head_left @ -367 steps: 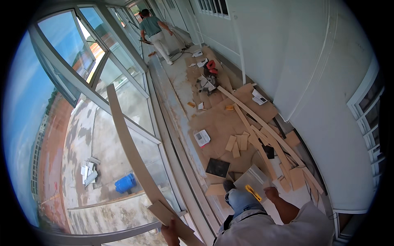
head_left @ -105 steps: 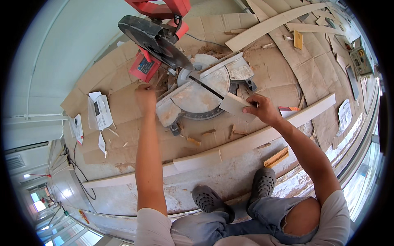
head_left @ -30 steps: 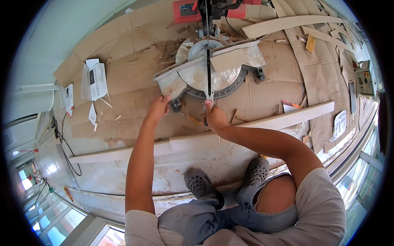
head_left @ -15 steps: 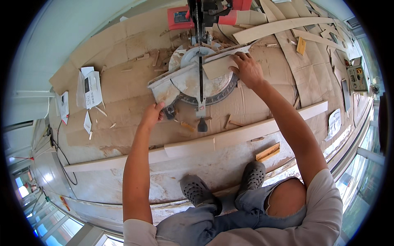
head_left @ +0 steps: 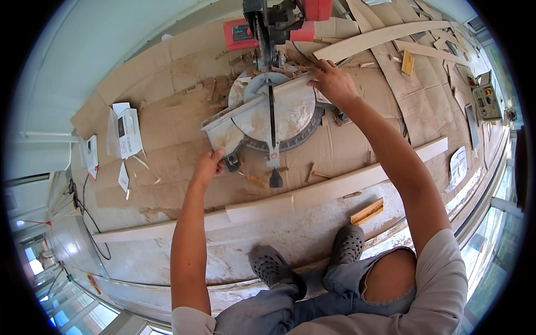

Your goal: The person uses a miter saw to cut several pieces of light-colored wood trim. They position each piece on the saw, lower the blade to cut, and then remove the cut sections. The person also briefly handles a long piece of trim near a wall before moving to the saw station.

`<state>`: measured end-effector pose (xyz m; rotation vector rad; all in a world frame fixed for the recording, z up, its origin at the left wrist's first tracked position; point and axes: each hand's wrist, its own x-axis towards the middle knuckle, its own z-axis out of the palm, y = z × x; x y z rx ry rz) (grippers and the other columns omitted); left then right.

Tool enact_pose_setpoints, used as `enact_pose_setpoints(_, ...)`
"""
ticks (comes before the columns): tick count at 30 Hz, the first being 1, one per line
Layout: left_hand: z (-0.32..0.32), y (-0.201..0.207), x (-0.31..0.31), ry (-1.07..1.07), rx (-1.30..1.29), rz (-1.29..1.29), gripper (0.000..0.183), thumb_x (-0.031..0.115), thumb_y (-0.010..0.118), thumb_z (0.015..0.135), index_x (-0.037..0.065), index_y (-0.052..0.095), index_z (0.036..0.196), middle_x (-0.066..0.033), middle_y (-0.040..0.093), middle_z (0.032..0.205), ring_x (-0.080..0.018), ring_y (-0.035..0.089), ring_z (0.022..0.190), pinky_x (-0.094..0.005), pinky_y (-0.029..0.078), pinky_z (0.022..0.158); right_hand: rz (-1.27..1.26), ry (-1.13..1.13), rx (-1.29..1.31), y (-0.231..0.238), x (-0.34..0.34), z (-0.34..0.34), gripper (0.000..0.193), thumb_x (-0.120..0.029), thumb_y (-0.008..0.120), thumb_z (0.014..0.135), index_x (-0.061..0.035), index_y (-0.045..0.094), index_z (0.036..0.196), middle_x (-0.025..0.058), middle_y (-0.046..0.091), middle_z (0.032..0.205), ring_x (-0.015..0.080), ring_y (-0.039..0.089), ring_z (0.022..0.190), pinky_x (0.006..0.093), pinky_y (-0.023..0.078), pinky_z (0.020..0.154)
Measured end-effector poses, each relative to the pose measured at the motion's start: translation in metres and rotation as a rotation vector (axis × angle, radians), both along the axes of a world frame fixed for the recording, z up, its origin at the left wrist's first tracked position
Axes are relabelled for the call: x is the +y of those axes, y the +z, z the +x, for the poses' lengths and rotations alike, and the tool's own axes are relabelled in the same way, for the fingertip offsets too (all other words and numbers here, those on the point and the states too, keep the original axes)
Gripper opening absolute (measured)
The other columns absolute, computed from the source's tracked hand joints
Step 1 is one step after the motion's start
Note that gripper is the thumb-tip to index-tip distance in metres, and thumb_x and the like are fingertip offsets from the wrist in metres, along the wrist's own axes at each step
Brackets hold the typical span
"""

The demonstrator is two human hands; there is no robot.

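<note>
A miter saw (head_left: pixel 290 114) with a pale, dusty, round table stands in front of me, its blade slot running toward a black knob at the near side. Its red and black saw head (head_left: pixel 268 28) is raised at the back. My left hand (head_left: pixel 209 166) is closed on the left end of the saw's base, thumb on top. My right hand (head_left: pixel 334 82) is closed over the right end of the fence (head_left: pixel 296 84), thumb on the near side and fingers behind. Whether a thin board stands against the fence under it is hard to tell.
Dusty cardboard (head_left: pixel 173 162) covers the floor. A long pale board (head_left: pixel 385 171) crosses in front of my feet, near a short yellowish block (head_left: pixel 367 211). Wood strips (head_left: pixel 385 38) lie at the back right, with a toolbox (head_left: pixel 488 100) beyond. White packaging (head_left: pixel 129 132) lies left.
The pale board piece that lay flat under my right hand no longer shows on the saw table. My right hand has shifted slightly left and up, onto the fence's end. My left hand stays.
</note>
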<state>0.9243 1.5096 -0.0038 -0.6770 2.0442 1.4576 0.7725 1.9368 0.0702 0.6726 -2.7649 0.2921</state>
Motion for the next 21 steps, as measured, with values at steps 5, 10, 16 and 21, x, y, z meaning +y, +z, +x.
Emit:
enact_pose_setpoints(5, 0.004, 0.016, -0.005, -0.109, 0.059, -0.071, 0.045, 0.046, 0.067, 0.098, 0.001, 0.065, 0.093, -0.0044, 0.062, 0.076, -0.0138, 0.06, 0.065, -0.0287, 0.051, 0.061, 0.132, 0.095, -0.1, 0.002, -0.001, -0.016, 0.026, -0.03, 0.071, 0.087, -0.0106, 0.07, 0.105, 0.0048, 0.068, 0.107, 0.0254, 0.062, 0.112, 0.0391, 0.056, 0.09)
enact_pose_setpoints(10, 0.001, 0.082, -0.044, 0.018, 0.311, -0.303, 0.038, 0.039, 0.064, 0.101, 0.002, 0.069, 0.097, -0.0017, 0.061, 0.075, -0.0103, 0.057, 0.068, -0.0273, 0.049, 0.062, 0.197, 0.161, -0.054, -0.006, -0.001, -0.023, 0.029, -0.032, 0.073, 0.086, -0.0111, 0.07, 0.106, 0.0044, 0.069, 0.107, 0.0248, 0.063, 0.11, 0.0378, 0.055, 0.09)
enact_pose_setpoints(16, -0.05, 0.265, -0.007, 0.157, 0.853, -0.363, 0.034, 0.03, 0.059, 0.105, 0.0, 0.071, 0.117, -0.0004, 0.059, 0.078, -0.0087, 0.053, 0.073, -0.0248, 0.046, 0.073, 0.179, 0.223, -0.123, 0.003, -0.006, -0.025, 0.031, -0.034, 0.073, 0.086, -0.0116, 0.07, 0.107, 0.005, 0.07, 0.108, 0.0254, 0.063, 0.113, 0.0372, 0.054, 0.091)
enact_pose_setpoints(21, -0.132, 0.383, 0.113, -0.195, 1.23, -0.415, 0.033, 0.026, 0.059, 0.102, -0.002, 0.068, 0.118, -0.0035, 0.062, 0.085, -0.0119, 0.06, 0.079, -0.0278, 0.049, 0.077, 0.183, 0.182, -0.202, -0.003, 0.015, -0.026, 0.032, -0.034, 0.074, 0.087, -0.0123, 0.071, 0.111, 0.0047, 0.071, 0.115, 0.0253, 0.062, 0.119, 0.038, 0.053, 0.096)
